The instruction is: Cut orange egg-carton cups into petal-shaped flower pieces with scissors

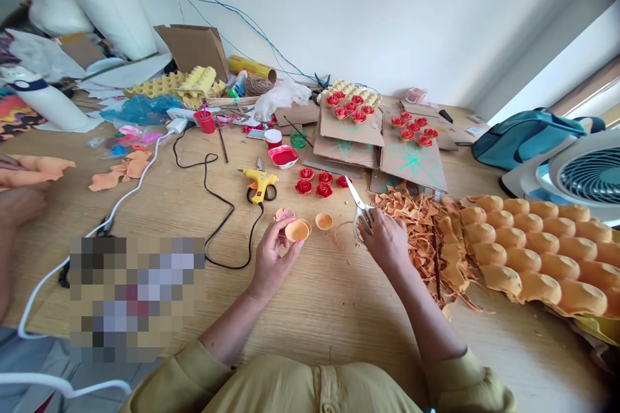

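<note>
Holding open-rimmed cups, scissors — well apart

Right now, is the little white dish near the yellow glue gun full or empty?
Not empty: what looks like red paint spreads inside the white dish. I can't tell how deep it is.

You have cups of matt, fibrous-looking paper pulp and scissors with smooth, shiny metal blades and pale plastic-looking handles, while the desk before you shows a smooth wood-grain finish. To your right, the egg tray is moulded pulp—dull and slightly rough—and the trimmings look just as papery, while your sleeves are matt cloth. Ahead of you, the red roses have a painted gloss, the cardboard sheets look dull, and the glue gun is smooth plastic.
</note>
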A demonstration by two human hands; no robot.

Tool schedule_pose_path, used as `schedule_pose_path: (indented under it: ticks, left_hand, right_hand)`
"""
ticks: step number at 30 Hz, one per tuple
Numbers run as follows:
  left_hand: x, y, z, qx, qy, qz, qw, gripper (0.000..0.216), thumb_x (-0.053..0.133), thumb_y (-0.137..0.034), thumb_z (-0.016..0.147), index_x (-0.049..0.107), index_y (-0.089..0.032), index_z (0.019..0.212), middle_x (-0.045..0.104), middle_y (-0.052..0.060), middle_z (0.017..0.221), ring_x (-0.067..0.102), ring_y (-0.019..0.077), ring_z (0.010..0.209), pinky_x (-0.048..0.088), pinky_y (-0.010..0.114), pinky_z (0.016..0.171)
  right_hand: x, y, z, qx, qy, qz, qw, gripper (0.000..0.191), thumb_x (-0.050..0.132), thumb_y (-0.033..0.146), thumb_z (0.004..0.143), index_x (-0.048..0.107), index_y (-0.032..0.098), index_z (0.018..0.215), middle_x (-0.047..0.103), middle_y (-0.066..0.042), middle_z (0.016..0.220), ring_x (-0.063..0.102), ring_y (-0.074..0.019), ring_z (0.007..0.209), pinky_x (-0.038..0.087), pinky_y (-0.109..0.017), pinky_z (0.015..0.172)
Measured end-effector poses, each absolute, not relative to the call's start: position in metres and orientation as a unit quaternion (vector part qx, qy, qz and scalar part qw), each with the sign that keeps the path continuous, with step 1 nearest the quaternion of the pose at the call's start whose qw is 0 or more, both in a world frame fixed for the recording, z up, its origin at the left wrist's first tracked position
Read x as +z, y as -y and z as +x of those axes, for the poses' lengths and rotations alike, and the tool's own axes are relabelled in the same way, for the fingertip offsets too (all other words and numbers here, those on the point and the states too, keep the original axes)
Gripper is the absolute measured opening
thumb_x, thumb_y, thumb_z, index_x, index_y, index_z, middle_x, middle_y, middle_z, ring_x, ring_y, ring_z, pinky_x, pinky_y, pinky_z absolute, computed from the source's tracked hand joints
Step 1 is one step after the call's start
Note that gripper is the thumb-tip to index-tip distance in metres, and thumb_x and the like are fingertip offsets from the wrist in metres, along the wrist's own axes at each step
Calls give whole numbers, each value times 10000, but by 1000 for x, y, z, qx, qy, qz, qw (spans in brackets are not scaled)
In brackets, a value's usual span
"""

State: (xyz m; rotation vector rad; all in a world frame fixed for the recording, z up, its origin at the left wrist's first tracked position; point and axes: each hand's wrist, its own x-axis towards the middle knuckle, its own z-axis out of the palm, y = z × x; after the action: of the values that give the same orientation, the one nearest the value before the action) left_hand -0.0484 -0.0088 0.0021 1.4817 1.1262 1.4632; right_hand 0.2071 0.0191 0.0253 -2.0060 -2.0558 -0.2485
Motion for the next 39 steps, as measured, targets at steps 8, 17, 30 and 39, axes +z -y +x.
schedule_pose_path:
  ticks: [8, 17, 30, 39]
  left_hand:
    - [4, 9, -48, 557, -451, 586, 378, 387, 677, -334, 838, 603, -211, 1197, 547, 148, 1405, 564, 288, 1249, 533, 390, 930]
    - [6, 12, -42, 539, -457, 604, 367, 383, 682, -348, 831, 617, -199, 1178, 617, 130, 1305, 618, 265, 1141, 553, 381, 907]
    - [4, 21, -40, 448, -408, 725, 328, 408, 701, -313, 829, 584, -218, 1209, 653, 95, 1149, 635, 189, 897, 550, 314, 767]
    - [1, 26, -32, 403, -409, 760, 305, 437, 709, -282, 827, 565, -222, 1235, 663, 88, 1135, 629, 176, 850, 553, 325, 768]
  right_hand:
    - [37, -31, 225, -111, 706, -690, 114, 61, 566, 244, 888, 566, 188, 912, 718, -89, 821, 634, -266, 816, 287, -351, 762]
    - [39, 20, 222, -48, 754, -640, 142, 71, 571, 272, 889, 533, 211, 886, 707, -30, 766, 619, -206, 730, 318, -291, 745]
    - [41, 15, 263, -135, 695, -698, 109, 142, 553, 341, 907, 559, 204, 869, 698, -47, 765, 623, -230, 772, 305, -331, 765]
    - [36, 37, 206, 132, 682, -653, 302, 153, 582, 344, 875, 509, 232, 799, 622, -6, 681, 542, -176, 600, 386, -303, 649]
